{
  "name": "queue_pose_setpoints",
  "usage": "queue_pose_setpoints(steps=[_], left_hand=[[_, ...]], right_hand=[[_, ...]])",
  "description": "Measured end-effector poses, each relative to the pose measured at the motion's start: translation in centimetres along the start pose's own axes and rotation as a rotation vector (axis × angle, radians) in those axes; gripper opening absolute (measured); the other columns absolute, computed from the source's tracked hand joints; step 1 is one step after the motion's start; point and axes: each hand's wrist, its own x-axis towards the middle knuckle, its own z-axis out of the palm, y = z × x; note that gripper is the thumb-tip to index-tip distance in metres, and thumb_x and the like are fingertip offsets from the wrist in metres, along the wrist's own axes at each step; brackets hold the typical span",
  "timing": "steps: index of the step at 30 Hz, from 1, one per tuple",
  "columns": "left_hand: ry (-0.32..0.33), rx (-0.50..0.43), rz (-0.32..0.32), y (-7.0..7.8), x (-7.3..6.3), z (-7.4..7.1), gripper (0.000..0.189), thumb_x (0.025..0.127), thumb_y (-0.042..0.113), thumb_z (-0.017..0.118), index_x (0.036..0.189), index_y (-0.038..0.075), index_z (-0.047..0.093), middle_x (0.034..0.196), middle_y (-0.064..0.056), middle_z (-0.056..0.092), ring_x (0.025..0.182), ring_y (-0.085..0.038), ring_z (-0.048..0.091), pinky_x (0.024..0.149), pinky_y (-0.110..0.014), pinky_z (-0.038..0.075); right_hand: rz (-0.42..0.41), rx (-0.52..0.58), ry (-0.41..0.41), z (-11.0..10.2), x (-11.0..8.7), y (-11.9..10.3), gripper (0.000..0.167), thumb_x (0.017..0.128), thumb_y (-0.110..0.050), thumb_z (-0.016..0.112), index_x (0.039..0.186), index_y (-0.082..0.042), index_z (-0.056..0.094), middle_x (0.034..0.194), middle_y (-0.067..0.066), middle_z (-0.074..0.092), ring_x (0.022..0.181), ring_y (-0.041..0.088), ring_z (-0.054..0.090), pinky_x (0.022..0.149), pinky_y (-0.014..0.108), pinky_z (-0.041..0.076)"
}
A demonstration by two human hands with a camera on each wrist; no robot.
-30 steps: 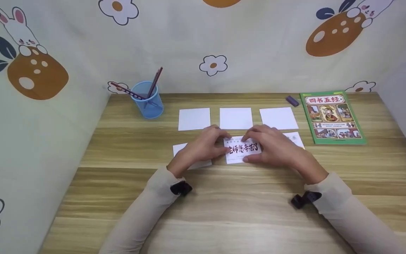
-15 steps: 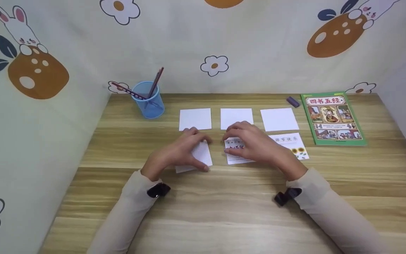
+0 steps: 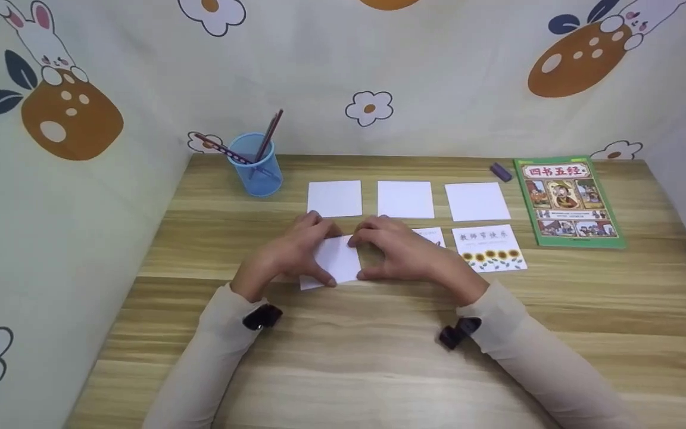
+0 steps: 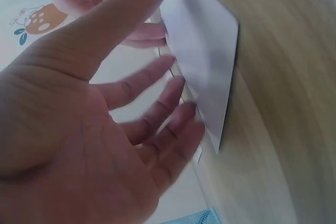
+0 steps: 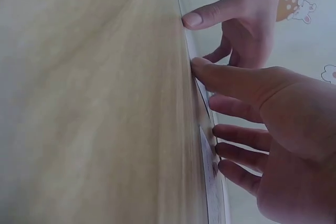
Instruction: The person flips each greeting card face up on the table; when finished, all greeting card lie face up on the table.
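Touching blank white rectangular card [image 3: 339,260], flat on wood-grain desk [image 3: 343,363] | our left grip [image 3: 293,251]: spread, thumb at near edge | our right grip [image 3: 401,250]: spread, fingertips at right edge | blue mesh cup [image 3: 262,182] behind-left

Six cards [image 3: 405,199] lie in two rows on the wood-grain bench [image 3: 355,369]. A pencil cup [image 3: 264,181], purple eraser [image 3: 501,172] and book [image 3: 569,201] share it.

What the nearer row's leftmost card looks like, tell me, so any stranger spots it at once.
On the wooden table, right of the blue cup, find the nearer row. Its leftmost card is plain white, unlike the printed middle card and sunflower card, and alone lies between left grip and right grip.
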Motion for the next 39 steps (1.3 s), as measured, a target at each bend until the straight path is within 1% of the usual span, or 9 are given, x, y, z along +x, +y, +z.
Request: queue_pose_setpoints(steps=[4,7,13,19,23,26,29,33,39], left_hand=[[0.010,0.003,-0.092,0.2,-0.1,-0.1,0.084,0.078,0.033,0.100,0.147,0.015,0.056,0.144,-0.013,0.050,0.141,-0.034,0.041,0.121,-0.053,0.045],[0.014,-0.001,-0.117,0.3,0.0,-0.2,0.083,0.078,0.033,0.100,0.147,0.017,0.057,0.144,-0.013,0.052,0.141,-0.034,0.042,0.120,-0.054,0.046],[0.056,0.008,-0.091,0.1,0.2,-0.1,0.081,0.075,0.035,0.102,0.141,0.013,0.061,0.137,-0.014,0.053,0.130,-0.034,0.048,0.114,-0.050,0.048],[0.138,-0.039,-0.010,-0.2,0.4,-0.7,0.060,0.080,0.027,0.099,0.124,0.007,0.063,0.124,-0.013,0.061,0.112,-0.029,0.058,0.101,-0.045,0.053],[0.197,-0.137,0.009,-0.1,0.3,-1.1,0.048,0.088,0.022,0.091,0.123,0.010,0.060,0.115,-0.014,0.070,0.101,-0.026,0.064,0.090,-0.041,0.055],[0.261,-0.233,0.015,0.3,0.3,-1.3,0.044,0.096,0.025,0.084,0.130,0.012,0.059,0.116,-0.015,0.074,0.102,-0.027,0.069,0.087,-0.040,0.057],[0.338,-0.317,0.032,0.7,0.4,-1.4,0.042,0.101,0.032,0.078,0.134,0.014,0.060,0.121,-0.015,0.074,0.111,-0.029,0.070,0.091,-0.043,0.059],[0.407,-0.405,0.055,1.1,0.6,-1.5,0.043,0.104,0.045,0.072,0.134,0.016,0.063,0.125,-0.010,0.073,0.119,-0.028,0.067,0.096,-0.046,0.056],[0.336,-0.616,0.121,1.2,0.9,-1.4,0.048,0.105,0.053,0.067,0.138,0.017,0.062,0.124,-0.013,0.069,0.103,-0.027,0.076,0.086,-0.052,0.066]], right_hand=[[0.003,0.009,0.014,0.1,-0.1,-0.2,0.055,0.087,-0.036,0.091,0.133,-0.012,0.072,0.133,0.008,0.066,0.126,0.027,0.059,0.110,0.049,0.049],[0.009,0.022,0.019,0.2,-0.2,-0.3,0.054,0.087,-0.033,0.091,0.133,-0.012,0.072,0.133,0.008,0.065,0.127,0.027,0.058,0.111,0.049,0.048],[-0.033,0.062,0.045,0.4,-0.2,-0.7,0.047,0.088,-0.022,0.089,0.131,-0.011,0.073,0.131,0.010,0.065,0.128,0.027,0.058,0.113,0.048,0.050],[-0.047,0.130,0.041,0.5,0.0,-1.0,0.038,0.099,-0.023,0.079,0.134,-0.009,0.072,0.128,0.007,0.071,0.123,0.023,0.064,0.111,0.043,0.054],[-0.051,0.208,0.097,0.4,0.2,-1.2,0.037,0.104,-0.025,0.073,0.136,-0.007,0.069,0.128,0.008,0.073,0.119,0.022,0.069,0.107,0.041,0.057],[-0.043,0.303,0.139,0.2,0.3,-1.3,0.044,0.106,-0.025,0.072,0.145,-0.008,0.062,0.128,0.008,0.074,0.116,0.020,0.073,0.102,0.037,0.061],[-0.021,0.425,0.162,0.0,0.2,-1.4,0.057,0.108,-0.028,0.069,0.158,-0.012,0.050,0.132,0.008,0.075,0.118,0.017,0.075,0.098,0.034,0.064],[-0.021,0.526,0.216,-0.2,0.1,-1.4,0.063,0.111,-0.033,0.064,0.166,-0.018,0.038,0.140,0.012,0.073,0.124,0.020,0.075,0.100,0.038,0.064],[-0.037,0.565,0.249,-0.5,0.1,-1.2,0.060,0.111,-0.036,0.062,0.164,-0.017,0.041,0.147,0.010,0.069,0.121,0.027,0.077,0.103,0.046,0.063]])
